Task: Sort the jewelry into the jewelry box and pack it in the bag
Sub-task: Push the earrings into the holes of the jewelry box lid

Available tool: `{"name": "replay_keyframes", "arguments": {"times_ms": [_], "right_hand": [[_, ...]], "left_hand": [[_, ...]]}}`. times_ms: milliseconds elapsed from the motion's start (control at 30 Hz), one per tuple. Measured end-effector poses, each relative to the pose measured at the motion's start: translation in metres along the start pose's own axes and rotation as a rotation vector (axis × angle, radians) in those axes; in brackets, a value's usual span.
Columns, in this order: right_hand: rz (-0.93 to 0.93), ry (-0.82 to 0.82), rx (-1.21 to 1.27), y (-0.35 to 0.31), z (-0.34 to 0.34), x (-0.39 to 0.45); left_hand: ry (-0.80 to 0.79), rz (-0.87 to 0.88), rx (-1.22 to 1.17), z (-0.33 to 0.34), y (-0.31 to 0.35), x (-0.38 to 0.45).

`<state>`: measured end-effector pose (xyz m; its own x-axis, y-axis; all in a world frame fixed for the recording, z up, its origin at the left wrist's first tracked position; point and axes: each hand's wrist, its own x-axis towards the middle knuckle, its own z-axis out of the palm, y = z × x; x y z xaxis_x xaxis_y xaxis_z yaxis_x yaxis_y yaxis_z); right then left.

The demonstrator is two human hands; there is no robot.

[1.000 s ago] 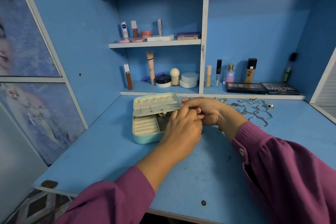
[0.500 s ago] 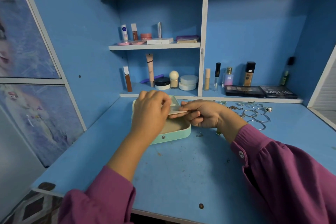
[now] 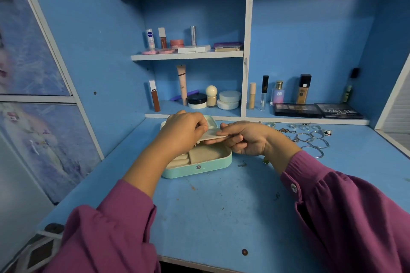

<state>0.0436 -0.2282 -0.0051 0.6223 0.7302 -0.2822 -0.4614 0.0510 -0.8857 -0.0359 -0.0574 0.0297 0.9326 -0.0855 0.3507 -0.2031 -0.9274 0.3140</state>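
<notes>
A mint jewelry box [image 3: 199, 167] lies open on the blue desk, its beige compartments showing. Above it a flat beige earring panel [image 3: 213, 134] is held nearly level. My right hand [image 3: 246, 139] grips the panel's right edge between thumb and fingers. My left hand [image 3: 182, 133] pinches at the panel's left end; whatever small piece sits under its fingertips is hidden. Loose jewelry [image 3: 310, 139], silver rings, bangles and chains, lies on the desk to the right of my right hand. One small piece [image 3: 242, 164] rests beside the box's right corner.
Cosmetics bottles and jars [image 3: 228, 99] fill the low shelf behind the box, with two dark palettes [image 3: 317, 110] at the right. A higher shelf [image 3: 188, 55] holds more makeup. Blue desk surface [image 3: 221, 217] lies between the box and the front edge. No bag is in view.
The box now shows its front snap side, and the panel has come from upright to level above it. My left hand moved from over the compartments up to the panel's left end.
</notes>
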Motion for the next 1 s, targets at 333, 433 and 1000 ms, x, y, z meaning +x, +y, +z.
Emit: {"name": "replay_keyframes", "arguments": {"times_ms": [333,433,1000], "right_hand": [[0.005,0.005,-0.028,0.0,0.0,0.0],[0.002,0.022,-0.037,-0.001,0.003,-0.002],[-0.005,0.063,-0.057,-0.001,0.011,-0.007]], "left_hand": [[-0.046,-0.005,0.049,0.0,0.0,0.001],[-0.044,0.028,0.09,0.001,-0.001,0.003],[-0.226,0.217,0.353,-0.003,-0.006,0.022]]}}
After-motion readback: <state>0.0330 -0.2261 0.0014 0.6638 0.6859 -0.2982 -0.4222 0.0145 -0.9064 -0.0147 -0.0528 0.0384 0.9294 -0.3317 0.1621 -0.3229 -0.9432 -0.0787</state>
